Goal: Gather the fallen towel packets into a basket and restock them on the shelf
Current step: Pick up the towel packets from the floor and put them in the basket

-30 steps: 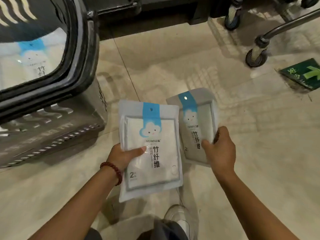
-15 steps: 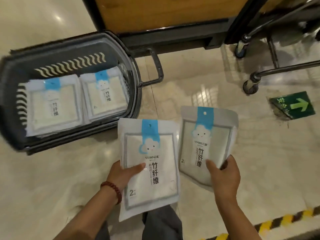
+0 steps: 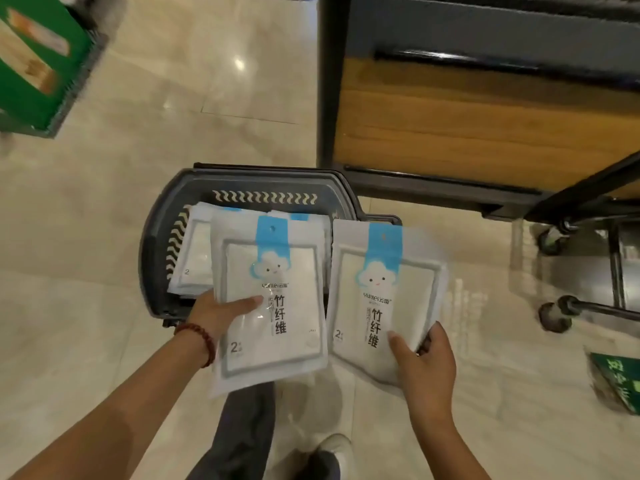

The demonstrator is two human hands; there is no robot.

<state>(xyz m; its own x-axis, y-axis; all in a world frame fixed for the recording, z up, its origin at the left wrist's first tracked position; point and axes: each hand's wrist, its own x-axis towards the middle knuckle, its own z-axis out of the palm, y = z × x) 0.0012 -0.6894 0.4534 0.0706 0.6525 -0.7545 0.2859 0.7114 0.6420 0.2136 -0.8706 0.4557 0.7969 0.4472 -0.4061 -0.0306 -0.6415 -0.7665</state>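
At the far left a green crate [image 3: 38, 64] stands on the pale tiled floor [image 3: 86, 341], well apart from the work. The dark basket [image 3: 156, 258] sits on the floor just ahead of the person's feet, with several towel packets [image 3: 194, 251] lying flat inside. The left grip [image 3: 221, 311] holds one packet [image 3: 277, 341] by its left edge, thumb curled across the front and fingers behind, so the packet hangs over the basket's near side. Beside it, the second packet [image 3: 381, 292] is pinched at its lower right corner by the right grip [image 3: 426, 362] and hangs over the basket's right rim and the floor. The step in hand looks like dropping both into the basket. It should go best to lower the left one flat onto the stack, then bring the right one leftward over the opening before letting go, so neither slides off the rim. Each packet is a flat, glossy white pouch with a blue header strip, a cloud face and dark characters, and the film looks slippery. Further right stand the wood-panelled shelf unit [image 3: 485, 133], a trolley wheel [image 3: 554, 317] and a green floor sign [image 3: 620, 379].
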